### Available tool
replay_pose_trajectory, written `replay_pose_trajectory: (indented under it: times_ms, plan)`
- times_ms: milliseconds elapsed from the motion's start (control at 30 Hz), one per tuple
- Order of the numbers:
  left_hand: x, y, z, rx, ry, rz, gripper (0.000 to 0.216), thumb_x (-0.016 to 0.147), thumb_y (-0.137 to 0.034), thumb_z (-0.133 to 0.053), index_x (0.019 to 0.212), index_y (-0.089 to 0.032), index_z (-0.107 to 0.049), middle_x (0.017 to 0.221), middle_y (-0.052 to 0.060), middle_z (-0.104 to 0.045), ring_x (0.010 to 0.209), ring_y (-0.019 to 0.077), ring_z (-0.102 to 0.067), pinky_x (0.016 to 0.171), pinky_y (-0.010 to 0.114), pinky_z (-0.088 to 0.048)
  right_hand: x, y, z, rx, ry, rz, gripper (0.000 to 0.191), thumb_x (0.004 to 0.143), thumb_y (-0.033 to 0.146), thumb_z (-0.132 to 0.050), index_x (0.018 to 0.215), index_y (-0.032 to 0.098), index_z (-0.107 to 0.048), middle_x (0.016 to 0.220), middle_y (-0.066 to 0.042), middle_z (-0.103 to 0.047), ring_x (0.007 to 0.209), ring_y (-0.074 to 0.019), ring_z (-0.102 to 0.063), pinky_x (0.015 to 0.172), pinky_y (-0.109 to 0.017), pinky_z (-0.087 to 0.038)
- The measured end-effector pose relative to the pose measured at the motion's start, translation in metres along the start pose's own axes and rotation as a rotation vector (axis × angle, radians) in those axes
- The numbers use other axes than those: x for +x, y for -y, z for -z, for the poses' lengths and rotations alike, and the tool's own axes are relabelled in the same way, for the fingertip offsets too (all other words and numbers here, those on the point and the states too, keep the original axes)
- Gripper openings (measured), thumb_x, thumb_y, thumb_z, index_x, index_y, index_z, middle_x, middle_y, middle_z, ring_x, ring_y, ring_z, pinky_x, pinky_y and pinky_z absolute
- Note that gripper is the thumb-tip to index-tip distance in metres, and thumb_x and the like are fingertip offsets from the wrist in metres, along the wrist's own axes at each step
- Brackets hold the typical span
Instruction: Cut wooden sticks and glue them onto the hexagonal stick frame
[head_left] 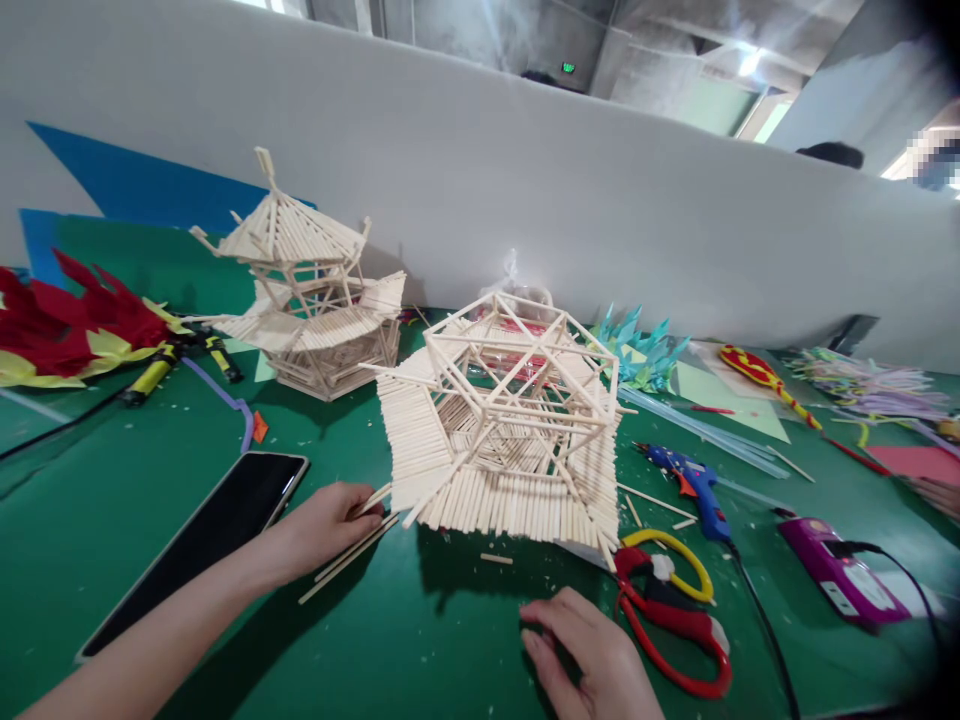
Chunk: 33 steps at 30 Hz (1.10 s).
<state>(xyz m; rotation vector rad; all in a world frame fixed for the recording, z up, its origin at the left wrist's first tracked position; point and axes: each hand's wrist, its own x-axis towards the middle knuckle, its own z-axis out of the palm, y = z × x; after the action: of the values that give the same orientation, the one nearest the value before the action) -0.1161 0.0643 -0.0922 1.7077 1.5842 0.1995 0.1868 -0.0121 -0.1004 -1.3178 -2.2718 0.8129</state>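
On the green table (450, 640) the stick roof (502, 440) looks clad around its lower skirt, with its upper lattice still bare. A fuller pagoda (315, 300) stands behind. The left hand (326, 525) pinches thin sticks (352, 555) at the roof's edge. The right hand (592, 650) lies loosely spread and empty, its wrist cut off by the frame. The roof's far side is hidden.
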Motion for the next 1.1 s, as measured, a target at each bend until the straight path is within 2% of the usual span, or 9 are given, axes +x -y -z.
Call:
replay_pose_trajectory:
  times_ms: [167,367,533,667,867,1100]
  plan:
    - [-0.004,0.0,0.009,-0.2,0.091,0.053,0.033,0.083,-0.045,-0.041,0.067,-0.017,-0.048,0.049,-0.009,-0.037,0.042,0.0073,-0.035,0.044,0.022,-0.027,0.008,0.01,-0.003,0.028,0.023,0.009,0.022,0.082,0.02,-0.044,0.094,0.017,-0.062,0.076,-0.007,-0.06,0.066,-0.0152,-0.059,0.059,-0.023,-0.046]
    - [-0.004,0.006,0.007,-0.28,0.075,0.101,0.032,0.084,-0.043,-0.045,0.069,-0.015,-0.052,0.051,-0.008,-0.042,0.041,0.0061,-0.038,0.044,0.021,-0.032,0.026,0.031,-0.015,0.054,0.015,0.011,0.023,0.079,0.02,-0.046,0.094,0.018,-0.064,0.077,-0.007,-0.061,0.07,-0.018,-0.058,0.061,-0.026,-0.046]
    - [-0.007,-0.001,0.009,-0.318,0.061,0.105,0.03,0.08,-0.042,-0.05,0.068,-0.015,-0.053,0.049,-0.008,-0.045,0.044,0.0072,-0.043,0.047,0.022,-0.034,0.044,0.053,-0.04,0.059,0.12,0.121,0.033,0.073,0.022,-0.052,0.105,0.02,-0.061,0.091,-0.007,-0.061,0.082,-0.022,-0.056,0.071,-0.031,-0.047]
    - [-0.007,-0.001,0.008,-0.314,0.056,0.105,0.03,0.081,-0.043,-0.049,0.071,-0.015,-0.054,0.05,-0.007,-0.049,0.046,0.0078,-0.048,0.047,0.022,-0.037,0.05,0.059,-0.049,0.04,0.154,0.175,0.035,0.069,0.023,-0.054,0.104,0.022,-0.06,0.093,-0.007,-0.061,0.081,-0.0234,-0.056,0.068,-0.034,-0.047]
    - [0.0,0.008,0.003,-0.119,0.027,0.074,0.03,0.085,-0.04,-0.044,0.076,-0.014,-0.056,0.055,-0.006,-0.051,0.05,0.0088,-0.052,0.053,0.026,-0.045,0.041,0.047,-0.026,0.018,0.165,0.081,0.031,0.071,0.02,-0.053,0.101,0.02,-0.063,0.091,-0.007,-0.062,0.082,-0.0223,-0.058,0.071,-0.032,-0.048]
    - [0.001,-0.008,-0.002,0.303,-0.206,0.013,0.019,0.083,-0.023,-0.048,0.068,-0.014,-0.054,0.077,0.0,-0.056,0.073,0.0135,-0.054,0.072,0.033,-0.042,0.02,0.02,0.008,-0.053,0.091,-0.019,0.029,0.076,0.018,-0.048,0.101,0.016,-0.063,0.092,-0.011,-0.062,0.083,-0.0221,-0.06,0.071,-0.03,-0.05]
